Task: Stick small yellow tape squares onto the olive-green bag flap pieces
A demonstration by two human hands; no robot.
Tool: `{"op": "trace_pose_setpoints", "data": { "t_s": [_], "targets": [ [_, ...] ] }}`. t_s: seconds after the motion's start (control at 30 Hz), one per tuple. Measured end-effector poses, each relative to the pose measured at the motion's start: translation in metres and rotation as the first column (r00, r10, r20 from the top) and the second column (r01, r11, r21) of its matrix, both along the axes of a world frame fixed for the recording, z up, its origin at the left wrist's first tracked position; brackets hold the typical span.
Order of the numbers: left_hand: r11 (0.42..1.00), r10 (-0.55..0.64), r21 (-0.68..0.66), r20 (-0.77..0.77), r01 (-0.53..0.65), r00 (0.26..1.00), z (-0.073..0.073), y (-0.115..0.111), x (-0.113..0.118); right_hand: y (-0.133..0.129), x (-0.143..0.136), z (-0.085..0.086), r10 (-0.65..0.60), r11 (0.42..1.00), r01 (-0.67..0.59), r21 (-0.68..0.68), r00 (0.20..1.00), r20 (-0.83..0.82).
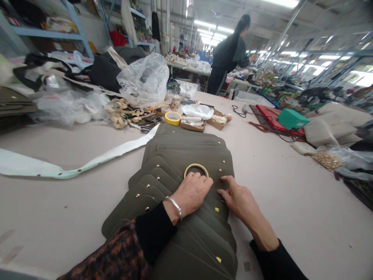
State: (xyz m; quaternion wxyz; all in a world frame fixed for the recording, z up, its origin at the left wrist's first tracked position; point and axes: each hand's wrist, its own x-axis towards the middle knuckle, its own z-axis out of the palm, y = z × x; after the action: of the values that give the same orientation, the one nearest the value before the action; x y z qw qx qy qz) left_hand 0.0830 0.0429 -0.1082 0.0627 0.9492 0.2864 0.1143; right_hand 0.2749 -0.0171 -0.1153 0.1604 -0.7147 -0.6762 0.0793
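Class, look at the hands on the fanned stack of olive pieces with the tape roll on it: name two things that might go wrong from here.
1. The olive pieces lie overlapped like a fan; a push from the left hand or right hand may well slide them out of line.
2. The tape roll rests loose on the stack at the left fingertips, so a nudge might shift it.

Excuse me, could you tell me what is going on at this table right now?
A person is working over a fanned stack of olive-green panels with brass studs, laid out on a large table. The left hand rests on the panels, fingers touching a roll of yellow tape lying there. The right hand presses flat on the stack beside it. A second tape roll, plastic bags and a green box lie farther back. Another person stands at a table behind.
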Motion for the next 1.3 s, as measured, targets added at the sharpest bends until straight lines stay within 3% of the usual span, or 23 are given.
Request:
{"op": "trace_pose_setpoints", "data": {
  "t_s": [0.07, 0.13, 0.2, 0.27, 0.43, 0.57, 0.77, 0.83, 0.93, 1.03, 1.17, 1.3],
  "targets": [
    [1.0, 0.002, 0.007, 0.012, -0.002, 1.0, 0.001, 0.0, 0.0, -0.006, 0.004, 0.001, 0.033, 0.993, -0.033, 0.113, 0.999, 0.005],
    [1.0, -0.001, 0.011, 0.03, 0.001, 1.0, 0.002, 0.001, 0.0, -0.011, 0.007, 0.0, 0.154, 0.968, -0.157, 0.198, 0.988, 0.03],
    [1.0, -0.007, 0.0, 0.045, 0.007, 0.999, 0.004, 0.001, 0.0, -0.014, 0.007, -0.002, 0.286, 0.932, -0.298, 0.208, 0.954, 0.086],
    [1.0, -0.015, -0.02, 0.055, 0.016, 0.998, 0.007, 0.001, -0.001, -0.014, 0.004, -0.004, 0.333, 0.92, -0.354, 0.166, 0.933, 0.138],
    [0.997, -0.071, -0.025, 0.099, 0.074, 0.993, 0.01, 0.0, -0.003, 0.002, -0.009, 0.0, 0.179, 0.983, -0.181, 0.003, 0.972, 0.151],
    [0.996, -0.092, -0.009, 0.117, 0.094, 0.989, 0.008, 0.001, -0.004, 0.013, -0.014, 0.012, 0.082, 0.992, -0.069, -0.106, 0.989, 0.126],
    [0.99, -0.085, -0.086, 0.278, 0.113, 0.957, 0.006, 0.002, -0.01, 0.004, -0.004, 0.02, 0.222, 0.936, -0.248, -0.25, 0.967, -0.128],
    [0.98, -0.104, -0.125, 0.356, 0.157, 0.929, 0.009, 0.001, -0.012, -0.002, 0.0, 0.02, 0.212, 0.951, -0.251, -0.18, 0.954, -0.212],
    [0.972, -0.102, -0.155, 0.399, 0.176, 0.911, 0.012, -0.002, -0.014, -0.011, -0.003, 0.022, 0.136, 0.988, -0.105, 0.113, 0.939, -0.316],
    [0.975, -0.061, -0.175, 0.373, 0.134, 0.926, 0.014, -0.005, -0.013, -0.018, -0.013, 0.026, 0.218, 0.939, -0.106, 0.329, 0.92, -0.326],
    [0.973, -0.06, -0.189, 0.359, 0.135, 0.931, 0.015, -0.009, -0.01, -0.019, -0.026, 0.028, 0.363, 0.871, -0.26, 0.418, 0.912, -0.189],
    [0.969, -0.078, -0.191, 0.371, 0.158, 0.925, 0.015, -0.011, -0.008, -0.018, -0.03, 0.024, 0.361, 0.83, -0.282, 0.481, 0.929, -0.079]
  ]
}}
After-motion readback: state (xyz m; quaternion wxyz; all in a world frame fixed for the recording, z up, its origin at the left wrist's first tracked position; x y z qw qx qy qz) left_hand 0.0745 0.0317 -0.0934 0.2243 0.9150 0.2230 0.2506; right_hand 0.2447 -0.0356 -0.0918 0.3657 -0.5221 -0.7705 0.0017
